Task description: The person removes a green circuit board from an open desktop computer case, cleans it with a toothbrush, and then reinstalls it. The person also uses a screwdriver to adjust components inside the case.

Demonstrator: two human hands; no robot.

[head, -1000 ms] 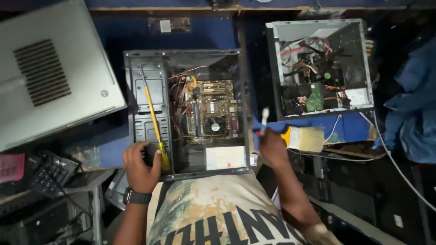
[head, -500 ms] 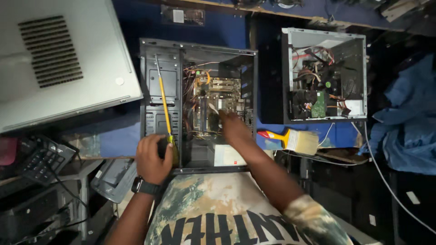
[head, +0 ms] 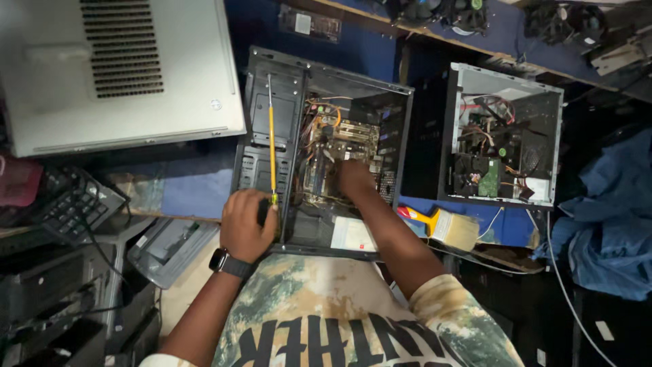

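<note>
Motherboard [head: 343, 146] now under your right hand [head: 354, 178], its grip hidden inside the case, while your left hand [head: 248, 224] stays clenched on the yellow screwdriver [head: 272, 146].

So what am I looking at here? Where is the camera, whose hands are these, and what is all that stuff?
The camera sits on a person's head and looks down, so you see their own arms and shirt at the bottom. In front of them lies an open computer case with its circuit board and wires showing. The left hand, with a watch on the wrist, grips a long yellow screwdriver that lies along the case. The right hand reaches inside, onto the board; what it touches there is too dark to tell. A second open case stands to the right, with a paintbrush in front of it. On the left are a grey panel and a keyboard.
</note>
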